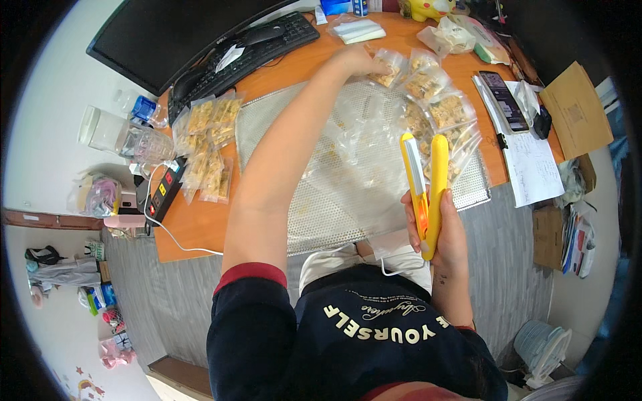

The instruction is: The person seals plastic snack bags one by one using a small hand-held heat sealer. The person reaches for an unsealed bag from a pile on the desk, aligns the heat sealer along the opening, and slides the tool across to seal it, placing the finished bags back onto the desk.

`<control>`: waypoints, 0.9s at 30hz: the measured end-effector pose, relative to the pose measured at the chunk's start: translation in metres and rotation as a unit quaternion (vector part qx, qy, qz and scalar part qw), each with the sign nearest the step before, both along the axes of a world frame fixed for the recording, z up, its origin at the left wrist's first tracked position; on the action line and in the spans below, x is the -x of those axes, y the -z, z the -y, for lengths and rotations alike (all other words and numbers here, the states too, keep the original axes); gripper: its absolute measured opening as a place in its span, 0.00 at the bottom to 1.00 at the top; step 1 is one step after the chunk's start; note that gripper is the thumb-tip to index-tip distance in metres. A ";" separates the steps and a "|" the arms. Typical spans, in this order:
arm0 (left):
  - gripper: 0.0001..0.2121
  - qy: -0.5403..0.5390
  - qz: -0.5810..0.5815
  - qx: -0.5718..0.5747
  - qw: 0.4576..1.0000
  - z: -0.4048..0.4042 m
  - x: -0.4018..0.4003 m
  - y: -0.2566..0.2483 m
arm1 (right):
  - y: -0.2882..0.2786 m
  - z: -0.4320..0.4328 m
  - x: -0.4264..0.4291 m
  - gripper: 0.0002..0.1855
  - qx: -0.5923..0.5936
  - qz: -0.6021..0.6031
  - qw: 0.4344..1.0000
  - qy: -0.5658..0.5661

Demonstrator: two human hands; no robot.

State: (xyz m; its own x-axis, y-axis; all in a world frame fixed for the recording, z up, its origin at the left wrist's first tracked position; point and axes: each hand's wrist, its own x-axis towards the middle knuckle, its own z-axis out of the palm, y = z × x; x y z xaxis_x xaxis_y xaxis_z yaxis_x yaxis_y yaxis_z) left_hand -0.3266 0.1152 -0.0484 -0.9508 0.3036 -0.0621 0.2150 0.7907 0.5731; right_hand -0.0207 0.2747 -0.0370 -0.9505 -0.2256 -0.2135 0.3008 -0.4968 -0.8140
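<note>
My left hand [357,61] reaches across to the far edge of a perforated metal tray [261,115]. Its fingers are on a small clear zip bag of golden, crumbly food pieces [390,67], though the fingertips are partly hidden. In my right hand [444,230] is a yellow flat iron [438,185], its two arms parted in a narrow V and an orange glow near its hinge. Similar filled bags [451,110] overlap at the tray's right side. Several flat clear plastic bags [351,135] lie across the tray's middle.
More filled bags [208,130] are heaped on the desk's left, near a lit power strip [165,190]. A keyboard [251,50] and monitor [165,35] stand behind. At right, a phone [504,103] rests on papers [534,165]. The iron's white cord [396,274] crosses my lap.
</note>
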 end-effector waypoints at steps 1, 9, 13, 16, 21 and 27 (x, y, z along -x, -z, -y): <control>0.28 0.013 -0.002 0.004 1.000 -0.001 0.001 0.001 | 0.000 -0.001 0.001 0.32 -0.004 0.000 1.000 0.005; 0.22 0.055 0.026 -0.066 0.996 0.011 -0.015 -0.006 | 0.001 0.000 0.003 0.32 -0.010 -0.001 1.000 0.009; 0.19 0.057 0.042 -0.291 0.954 0.033 -0.061 -0.023 | -0.001 0.000 0.002 0.32 -0.021 -0.011 1.000 0.001; 0.17 0.071 0.088 -0.331 0.937 0.053 -0.115 -0.053 | -0.001 -0.004 0.003 0.31 -0.046 -0.020 0.999 0.013; 0.15 0.049 0.182 -0.397 0.899 0.082 -0.201 -0.074 | -0.010 0.002 0.005 0.27 -0.126 -0.033 0.990 0.045; 0.08 0.010 0.207 -0.408 0.889 0.092 -0.260 -0.069 | -0.025 0.015 0.001 0.16 -0.241 -0.123 0.962 -0.030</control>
